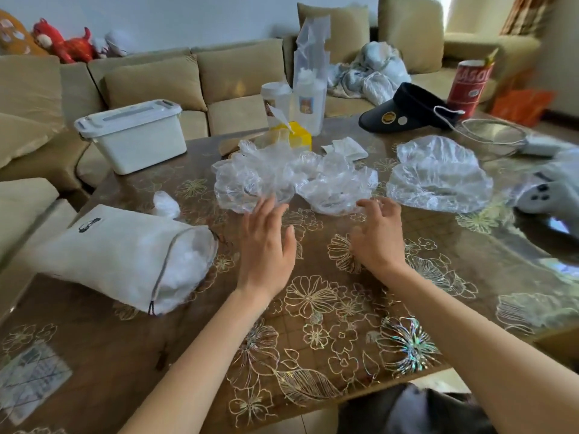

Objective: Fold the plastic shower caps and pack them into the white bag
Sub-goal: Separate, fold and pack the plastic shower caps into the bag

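Several clear plastic shower caps lie crumpled on the brown flowered table [344, 333]. One cap [247, 183] is just beyond my left hand [266, 245], whose fingers are spread and reach its near edge. A second cap [338, 186] lies by the fingertips of my right hand [376, 233], which hovers with fingers loosely bent and holds nothing. A third, flatter cap [438, 173] lies further right. The white drawstring bag [125, 258] lies on its side at the left, its mouth facing right with white folded plastic inside. A small folded cap [164, 203] sits behind the bag.
A white lidded box [134, 136] stands at the back left. A yellow box [297, 136], plastic containers [308, 98], a dark visor [404, 111], a red can [470, 86] and a wire sieve [492, 136] line the back. A white game controller [545, 195] lies at the right. Sofas surround the table.
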The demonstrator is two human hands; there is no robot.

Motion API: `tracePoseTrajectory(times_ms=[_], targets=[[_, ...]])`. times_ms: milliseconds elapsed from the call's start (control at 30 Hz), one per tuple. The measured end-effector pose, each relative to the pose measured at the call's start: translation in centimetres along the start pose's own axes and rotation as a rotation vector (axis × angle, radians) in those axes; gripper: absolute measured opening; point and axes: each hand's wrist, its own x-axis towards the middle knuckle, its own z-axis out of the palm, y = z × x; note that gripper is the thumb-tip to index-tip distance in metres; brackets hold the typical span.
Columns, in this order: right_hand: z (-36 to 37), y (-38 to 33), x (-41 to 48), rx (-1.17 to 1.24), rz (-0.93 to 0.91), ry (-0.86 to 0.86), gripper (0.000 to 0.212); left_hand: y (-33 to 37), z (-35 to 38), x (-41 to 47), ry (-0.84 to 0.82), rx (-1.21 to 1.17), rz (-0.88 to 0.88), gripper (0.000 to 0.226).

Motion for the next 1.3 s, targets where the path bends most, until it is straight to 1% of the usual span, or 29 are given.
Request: tracePoseTrajectory(times_ms=[67,133,200,267,300,367,400,467,533,567,600,634,667,700,734,767,834,900,967,1000,1034,1100,1134,1200,1234,1300], targets=[[-0.5,0.4,1.4,0.259,0.113,-0.139,0.051,-0.2,1.3,0.6,-0.003,-0.029,-0.006,0.036],[-0.7,0.7,3.2,0.439,0.163,-0.279,0.055,-0.5,1.7,0.7,0.001,-0.108,-0.072,0.03],[-0.3,0.6,4.6,0.471,0.206,-0.339,0.059,-0.8,1.6,0.7,0.04,-0.157,-0.138,0.027],[0.3,0.4,5.5,0.427,0.27,-0.333,0.061,-1.0,1.6,0.7,0.048,-0.19,-0.158,0.024],[0.3,0.4,5.6,0.415,0.297,-0.287,0.056,-0.9,1.6,0.7,0.046,-0.202,-0.15,0.023],[-0.9,0.3,5.7,0.467,0.29,-0.13,0.029,-0.7,1.6,0.7,0.038,-0.222,-0.136,0.023],[-1.8,0.2,5.7,0.497,0.266,-0.041,0.021,-0.8,1.6,0.8,0.037,-0.22,-0.134,0.023],[-4.0,-0.1,5.3,0.533,0.214,0.171,0.029,-0.7,1.6,0.7,0.032,-0.23,-0.152,0.023],[-6.2,-0.7,4.2,0.662,0.171,0.389,0.035,-0.3,1.4,0.7,0.031,-0.274,-0.175,0.024],[-7.1,-0.9,3.6,0.743,0.159,0.438,0.033,0.1,1.3,0.7,0.024,-0.315,-0.185,0.024],[-7.7,-1.0,3.0,0.838,0.169,0.42,0.027,0.3,1.0,0.7,0.006,-0.37,-0.197,0.024],[-8.2,-1.1,2.5,0.961,0.205,0.332,0.018,0.8,0.7,0.6,-0.02,-0.445,-0.229,0.025],[-8.5,-1.3,2.0,1.113,0.264,0.197,0.009,1.2,0.4,0.5,-0.056,-0.542,-0.275,0.027],[-8.7,-1.4,1.6,1.255,0.319,0.051,0.008,1.5,0.1,0.5,-0.099,-0.659,-0.324,0.032],[-8.9,-1.4,1.4,1.345,0.358,-0.08,0.013,1.7,-0.1,0.4,-0.139,-0.78,-0.369,0.041],[-8.9,-1.5,1.2,1.379,0.383,-0.183,0.017,1.7,-0.4,0.4,-0.177,-0.885,-0.401,0.053],[-8.7,-1.9,0.7,1.385,0.398,-0.326,0.02,1.4,-0.7,0.3,-0.269,-1.072,-0.45,0.077],[-8.3,-2.6,0.1,1.368,0.385,-0.398,0.023,1.0,-0.9,0.4,-0.377,-1.256,-0.505,0.088],[-7.6,-3.1,-0.5,1.319,0.356,-0.422,0.026,0.9,-1.0,0.4,-0.488,-1.352,-0.55,0.092],[-7.3,-3.2,-0.7,1.304,0.348,-0.43,0.027,0.9,-1.0,0.3,-0.528,-1.371,-0.554,0.09],[-7.0,-3.2,-0.8,1.304,0.348,-0.436,0.026,0.9,-1.0,0.3,-0.546,-1.385,-0.562,0.082],[-6.6,-3.1,-0.8,1.297,0.361,-0.407,0.023,1.0,-1.0,0.2,-0.513,-1.425,-0.629,0.06],[-6.5,-2.9,-0.7,1.25,0.357,-0.37,0.023,1.0,-1.0,0.3,-0.469,-1.432,-0.682,0.051],[-6.4,-2.2,-0.6,1.037,0.312,-0.281,0.021,0.8,-1.1,0.4,-0.341,-1.419,-0.787,0.034],[-6.2,-1.7,-0.5,0.922,0.28,-0.238,0.02,0.7,-1.1,0.6,-0.281,-1.402,-0.808,0.03],[-5.8,-1.0,-0.3,0.79,0.246,-0.201,0.02,0.6,-1.2,0.8,-0.183,-1.284,-0.777,0.036]])
